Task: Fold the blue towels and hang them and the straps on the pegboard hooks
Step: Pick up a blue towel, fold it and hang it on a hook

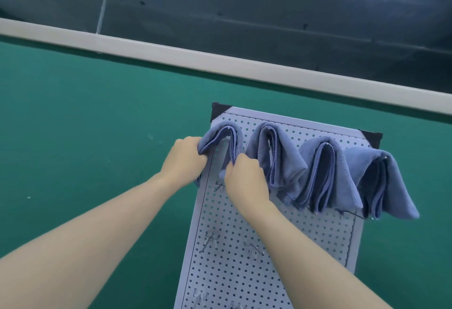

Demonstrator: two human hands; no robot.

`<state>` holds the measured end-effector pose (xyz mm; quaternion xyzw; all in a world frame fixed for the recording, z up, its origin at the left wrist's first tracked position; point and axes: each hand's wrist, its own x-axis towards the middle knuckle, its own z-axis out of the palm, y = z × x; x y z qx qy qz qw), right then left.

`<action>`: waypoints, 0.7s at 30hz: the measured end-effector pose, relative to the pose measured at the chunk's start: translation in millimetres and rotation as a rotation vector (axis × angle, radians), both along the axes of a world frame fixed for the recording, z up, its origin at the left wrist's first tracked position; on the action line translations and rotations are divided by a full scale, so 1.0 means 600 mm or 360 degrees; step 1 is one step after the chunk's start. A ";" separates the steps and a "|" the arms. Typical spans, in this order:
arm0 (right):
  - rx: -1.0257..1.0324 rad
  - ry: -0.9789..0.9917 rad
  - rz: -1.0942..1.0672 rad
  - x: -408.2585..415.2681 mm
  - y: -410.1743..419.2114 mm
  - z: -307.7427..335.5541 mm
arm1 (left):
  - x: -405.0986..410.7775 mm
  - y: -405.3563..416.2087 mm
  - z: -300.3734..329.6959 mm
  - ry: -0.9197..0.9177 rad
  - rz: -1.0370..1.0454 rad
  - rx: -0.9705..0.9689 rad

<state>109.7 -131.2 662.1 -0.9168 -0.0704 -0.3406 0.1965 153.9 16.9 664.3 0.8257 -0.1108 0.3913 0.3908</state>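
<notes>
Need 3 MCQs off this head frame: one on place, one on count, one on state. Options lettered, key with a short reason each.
1. Where on the pegboard do the towels hang?
A. along the top row
B. along the bottom row
C. on the table beside it

2. How many blue towels are on the board?
A. two
B. four
C. six

3. What are the hands doing?
A. both resting flat on the table
B. both gripping the leftmost towel
C. each holding a strap

Key: 1 A, all towels drape from the top row, with bare hooks lower down. 2 B, four folded bundles sit side by side. 3 B, the left hand and right hand curl round that towel's two hanging sides.
</notes>
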 end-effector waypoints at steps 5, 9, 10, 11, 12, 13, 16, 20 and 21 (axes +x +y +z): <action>0.0100 0.0135 0.0047 -0.007 0.002 -0.017 | -0.032 -0.016 -0.046 0.0101 -0.0083 0.0133; 0.0062 0.0292 0.0142 -0.034 -0.008 -0.028 | -0.067 -0.015 -0.063 0.0220 -0.0188 0.0117; 0.0052 0.0302 0.0172 -0.046 -0.013 -0.034 | -0.079 -0.013 -0.067 0.0235 -0.0195 0.0105; 0.0056 0.0295 0.0207 -0.059 -0.018 -0.041 | -0.090 -0.009 -0.074 0.0251 -0.0187 0.0098; 0.0072 0.0283 0.0241 -0.073 -0.024 -0.050 | -0.102 -0.004 -0.082 0.0276 -0.0182 0.0096; 0.0080 0.0272 0.0272 -0.090 -0.029 -0.059 | -0.113 0.002 -0.092 0.0307 -0.0170 0.0104; 0.0069 0.0323 0.0365 -0.141 -0.049 -0.100 | -0.156 0.015 -0.132 0.0474 -0.0087 0.0099; 0.0100 0.0644 0.0389 -0.203 -0.088 -0.197 | -0.239 0.012 -0.216 0.0674 -0.0039 -0.0036; 0.0091 0.0734 0.0377 -0.216 -0.100 -0.227 | -0.261 0.008 -0.245 0.0728 -0.0043 -0.0078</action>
